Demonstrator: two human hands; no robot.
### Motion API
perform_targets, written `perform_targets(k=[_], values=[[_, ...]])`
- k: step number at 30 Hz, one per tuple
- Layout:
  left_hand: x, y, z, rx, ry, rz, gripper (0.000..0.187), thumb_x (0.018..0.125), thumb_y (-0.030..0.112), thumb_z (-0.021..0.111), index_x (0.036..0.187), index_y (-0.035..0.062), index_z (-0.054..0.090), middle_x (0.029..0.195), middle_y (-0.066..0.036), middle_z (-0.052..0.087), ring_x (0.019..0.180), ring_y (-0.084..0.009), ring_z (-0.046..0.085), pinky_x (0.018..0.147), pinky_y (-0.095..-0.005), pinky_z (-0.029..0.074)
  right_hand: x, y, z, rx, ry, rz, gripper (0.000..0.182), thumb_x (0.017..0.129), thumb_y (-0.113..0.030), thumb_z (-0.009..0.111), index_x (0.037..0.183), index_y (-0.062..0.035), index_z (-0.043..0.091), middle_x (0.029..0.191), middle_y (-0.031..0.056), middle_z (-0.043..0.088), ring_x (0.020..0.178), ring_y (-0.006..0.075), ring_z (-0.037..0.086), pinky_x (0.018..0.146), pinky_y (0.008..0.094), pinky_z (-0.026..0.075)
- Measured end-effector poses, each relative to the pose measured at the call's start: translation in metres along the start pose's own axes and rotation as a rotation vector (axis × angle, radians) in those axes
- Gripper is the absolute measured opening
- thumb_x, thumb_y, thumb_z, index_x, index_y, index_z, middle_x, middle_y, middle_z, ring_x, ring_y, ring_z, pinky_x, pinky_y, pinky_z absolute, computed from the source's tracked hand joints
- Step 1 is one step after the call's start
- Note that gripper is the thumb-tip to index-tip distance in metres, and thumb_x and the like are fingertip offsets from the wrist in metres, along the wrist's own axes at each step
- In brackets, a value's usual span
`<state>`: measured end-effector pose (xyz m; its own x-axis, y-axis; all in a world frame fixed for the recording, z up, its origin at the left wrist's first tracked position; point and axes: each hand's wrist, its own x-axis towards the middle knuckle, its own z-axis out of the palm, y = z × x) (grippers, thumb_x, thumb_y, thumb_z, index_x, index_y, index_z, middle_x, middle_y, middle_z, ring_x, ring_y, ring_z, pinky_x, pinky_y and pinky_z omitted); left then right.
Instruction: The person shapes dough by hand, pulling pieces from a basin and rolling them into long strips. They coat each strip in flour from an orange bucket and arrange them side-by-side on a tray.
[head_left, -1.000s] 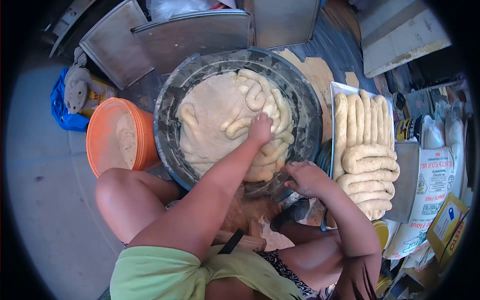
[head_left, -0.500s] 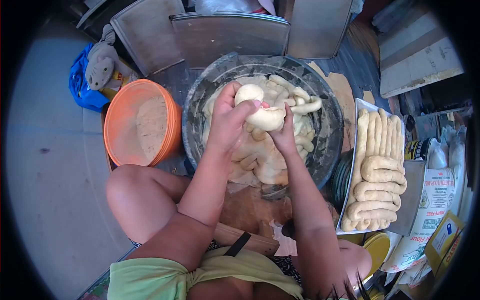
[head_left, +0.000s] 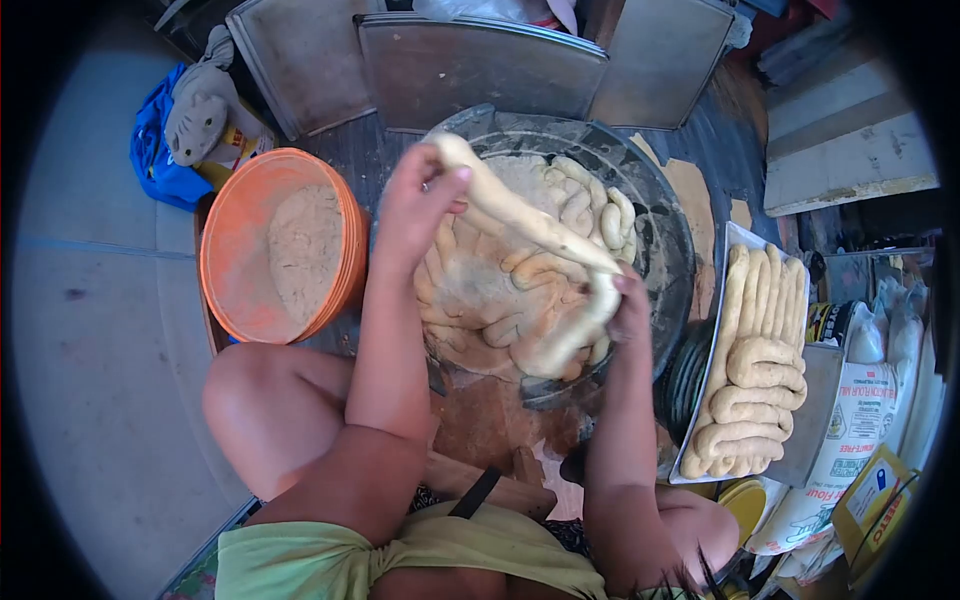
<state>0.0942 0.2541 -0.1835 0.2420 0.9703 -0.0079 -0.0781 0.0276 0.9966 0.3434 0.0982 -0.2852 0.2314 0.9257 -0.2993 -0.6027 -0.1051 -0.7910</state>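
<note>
A long rope of dough (head_left: 530, 225) is stretched between my two hands above a round dark basin (head_left: 668, 270). My left hand (head_left: 415, 195) is closed around its upper left end. Near the basin's right side, my right hand (head_left: 630, 305) grips the rope farther along, and a blurred tail hangs down below it. Underneath, several coiled dough ropes (head_left: 535, 275) lie in the basin, dusted with crumbs or flour.
Left of the basin stands an orange tub (head_left: 350, 250) holding brownish powder (head_left: 305, 245). On the right, a white tray (head_left: 735, 235) carries dough strips (head_left: 755, 370). Metal sheets (head_left: 480, 75) lean behind the basin. A flour sack (head_left: 850, 430) lies at far right.
The dough was bunched up between my hands and is now drawn out into a long rope. My left hand has moved left and up, my right hand right and down.
</note>
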Motion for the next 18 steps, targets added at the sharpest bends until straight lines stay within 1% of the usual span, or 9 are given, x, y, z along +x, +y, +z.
perform_targets(k=[2,3,5,6,8,10,11,15,18], values=[[0.025,-0.037,-0.017,0.789,-0.363,-0.112,0.039,0.081,0.033,0.062,0.101,-0.0005,0.058,0.096,-0.018,0.064,0.085,-0.024,0.063,0.073,-0.0357,0.049,0.008,0.014,-0.094,-0.437,0.279,0.049,0.021,0.073,-0.009,0.061,0.093,-0.0016,0.06,0.08,0.0087,0.061,0.066,0.0165,0.06,0.063,0.0235,0.047],[0.037,-0.054,-0.017,0.908,-0.368,-0.19,0.042,0.082,0.036,0.06,0.103,0.0001,0.059,0.094,-0.019,0.064,0.085,-0.0268,0.063,0.074,-0.0376,0.048,0.01,0.022,-0.11,-0.812,0.503,0.076,0.026,0.072,-0.008,0.064,0.097,-0.0003,0.06,0.085,0.0118,0.061,0.073,0.0192,0.061,0.068,0.0255,0.046],[0.058,-0.093,-0.013,1.023,-0.373,-0.262,0.045,0.082,0.039,0.058,0.105,0.0007,0.061,0.092,-0.021,0.064,0.086,-0.0297,0.063,0.075,-0.0394,0.048,0.014,0.028,-0.113,-1.03,0.574,-0.025,0.031,0.071,-0.007,0.065,0.1,0.0006,0.059,0.091,0.0141,0.06,0.079,0.0226,0.06,0.073,0.0287,0.046],[0.067,-0.119,-0.011,0.967,-0.179,-0.256,0.049,0.084,0.042,0.056,0.115,0.0038,0.056,0.103,-0.021,0.061,0.095,-0.0313,0.06,0.081,-0.04,0.046,0.017,0.033,-0.112,-1.244,0.638,-0.129,0.035,0.07,-0.006,0.065,0.103,0.0015,0.057,0.097,0.0165,0.059,0.086,0.0261,0.06,0.079,0.032,0.046],[0.071,-0.189,-0.005,0.908,0.008,-0.254,0.055,0.085,0.044,0.054,0.124,0.0069,0.051,0.114,-0.021,0.058,0.103,-0.033,0.057,0.087,-0.0406,0.044,0.038,0.03,-0.07,-1.346,0.427,-0.145,0.05,0.069,-0.012,0.066,0.116,-0.0024,0.051,0.116,0.0194,0.051,0.109,0.0352,0.049,0.095,0.0387,0.039],[0.066,-0.255,0.004,1.063,0.017,0.065,0.065,0.086,0.05,0.048,0.137,0.0113,0.036,0.133,-0.019,0.043,0.123,-0.0352,0.041,0.1,-0.0453,0.032,0.073,0.051,-0.055,-1.333,0.229,-0.292,0.057,0.073,-0.021,0.067,0.124,-0.0046,0.046,0.127,0.0216,0.044,0.121,0.0352,0.04,0.101,0.0408,0.033],[0.052,-0.251,0.011,1.296,-0.268,0.001,0.071,0.086,0.054,0.044,0.142,0.0138,0.026,0.14,-0.017,0.033,0.131,-0.0355,0.027,0.107,-0.0498,0.02,0.089,0.064,-0.049,-1.313,0.163,-0.404,0.059,0.075,-0.026,0.066,0.126,-0.0053,0.045,0.132,0.0223,0.041,0.125,0.0351,0.036,0.102,0.0445,0.03],[-0.017,-0.256,0.013,1.309,-0.194,0.134,0.07,0.085,0.05,0.052,0.14,0.013,0.03,0.137,-0.016,0.037,0.129,-0.0321,0.03,0.105,-0.0501,0.021,0.111,0.112,-0.026,-1.472,0.28,-0.261,0.06,0.079,-0.037,0.06,0.128,-0.0072,0.043,0.138,0.0214,0.035,0.127,0.0348,0.034,0.103,0.0524,0.025],[-0.032,-0.23,0.011,1.173,-0.083,-0.089,0.069,0.083,0.049,0.054,0.137,0.0117,0.034,0.125,-0.015,0.048,0.12,-0.0326,0.039,0.103,-0.0487,0.024,0.072,0.134,-0.025,-1.772,0.085,-0.376,0.055,0.08,-0.041,0.058,0.124,-0.0091,0.048,0.128,0.0158,0.045,0.124,0.0293,0.038,0.103,0.0544,0.022]])
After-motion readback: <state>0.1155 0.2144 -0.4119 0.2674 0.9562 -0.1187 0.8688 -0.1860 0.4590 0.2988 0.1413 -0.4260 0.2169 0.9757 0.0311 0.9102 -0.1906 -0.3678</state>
